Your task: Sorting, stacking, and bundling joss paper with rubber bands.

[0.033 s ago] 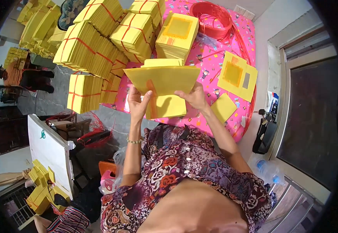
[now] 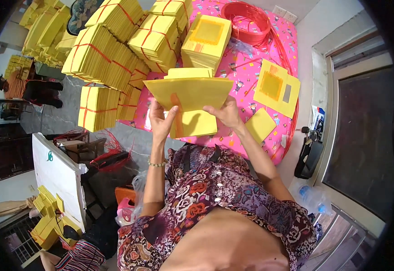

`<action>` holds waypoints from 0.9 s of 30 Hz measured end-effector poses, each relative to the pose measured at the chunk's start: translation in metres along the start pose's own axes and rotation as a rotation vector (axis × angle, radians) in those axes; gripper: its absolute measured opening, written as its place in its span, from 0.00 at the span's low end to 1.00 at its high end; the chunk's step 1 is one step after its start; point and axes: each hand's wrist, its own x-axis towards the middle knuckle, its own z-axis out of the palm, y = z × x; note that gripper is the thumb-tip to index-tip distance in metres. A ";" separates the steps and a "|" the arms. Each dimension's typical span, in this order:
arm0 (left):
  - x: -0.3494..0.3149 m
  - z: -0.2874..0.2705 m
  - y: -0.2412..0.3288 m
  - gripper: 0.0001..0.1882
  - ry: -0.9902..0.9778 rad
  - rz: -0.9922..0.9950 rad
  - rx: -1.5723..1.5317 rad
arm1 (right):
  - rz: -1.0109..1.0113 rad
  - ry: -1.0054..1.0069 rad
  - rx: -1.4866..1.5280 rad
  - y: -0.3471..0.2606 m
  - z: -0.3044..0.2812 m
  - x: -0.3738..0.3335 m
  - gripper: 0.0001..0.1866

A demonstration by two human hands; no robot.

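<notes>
Two hands hold a yellow card (image 2: 197, 93) above a bench (image 2: 240, 92) with a pink figured cover; clock directions are taken from the card, with 12 at the top of the view. The card's long axis runs from 9 to 3 o'clock; it stands tilted, one broad face toward the wearer, its long far edge toward 12. An orange band crosses the face left of centre. Whether it is one leaf or several cannot be told.

The left hand (image 2: 160, 121) pinches the card's left part, thumb on the near face pointing to 1 o'clock, fingers behind. The right hand (image 2: 227, 114) pinches the right part, thumb pointing between 9 and 10, fingers partly hidden. One beaded bracelet (image 2: 157, 164) circles the left wrist.

Beneath the card, toward 6 o'clock, lies a yellow pad (image 2: 202, 124); contact between the two cannot be judged. A yellow block (image 2: 190, 72) shows just past the far edge. Between 12 and 1 stands one loose stack (image 2: 200, 52), its top bearing an orange square. At 1 lies a red strapping coil (image 2: 246, 37); at 3, overlapping marked sheets (image 2: 280, 105) with one orange square and one grey rectangle; at 4, one plain yellow piece (image 2: 260, 125).

Red-tied bundles (image 2: 98, 55) fill 9 to 11 o'clock, overlapping too much for a sure count. At 8, a white panel (image 2: 56, 174) carries one green mark; at 7, a person in a striped garment (image 2: 80, 257) is partly visible.
</notes>
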 end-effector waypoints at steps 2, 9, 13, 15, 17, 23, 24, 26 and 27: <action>-0.001 0.000 -0.004 0.20 0.015 0.050 0.033 | -0.043 -0.004 -0.010 -0.001 0.003 -0.001 0.22; -0.009 0.004 -0.015 0.15 0.032 -0.032 -0.047 | -0.041 0.052 -0.067 -0.006 0.015 -0.002 0.17; -0.014 0.000 -0.020 0.15 0.021 -0.031 -0.042 | -0.067 0.064 -0.108 -0.001 0.016 0.000 0.16; -0.015 -0.001 -0.022 0.15 0.023 -0.039 -0.035 | -0.083 0.036 -0.104 0.001 0.013 0.000 0.16; -0.015 -0.001 -0.024 0.19 -0.004 -0.030 -0.035 | -0.098 0.009 -0.101 0.000 0.012 -0.002 0.15; -0.017 0.008 -0.020 0.26 0.006 0.079 0.082 | -0.033 -0.012 -0.129 -0.005 0.011 -0.004 0.17; -0.017 0.007 -0.021 0.26 0.005 0.079 0.082 | -0.024 -0.029 -0.135 -0.007 0.011 -0.002 0.17; -0.018 0.005 -0.023 0.27 0.022 0.095 0.154 | -0.016 -0.043 -0.142 -0.010 0.009 0.000 0.17; -0.017 0.003 -0.022 0.27 0.019 0.094 0.153 | -0.085 -0.042 -0.151 -0.012 0.007 0.001 0.17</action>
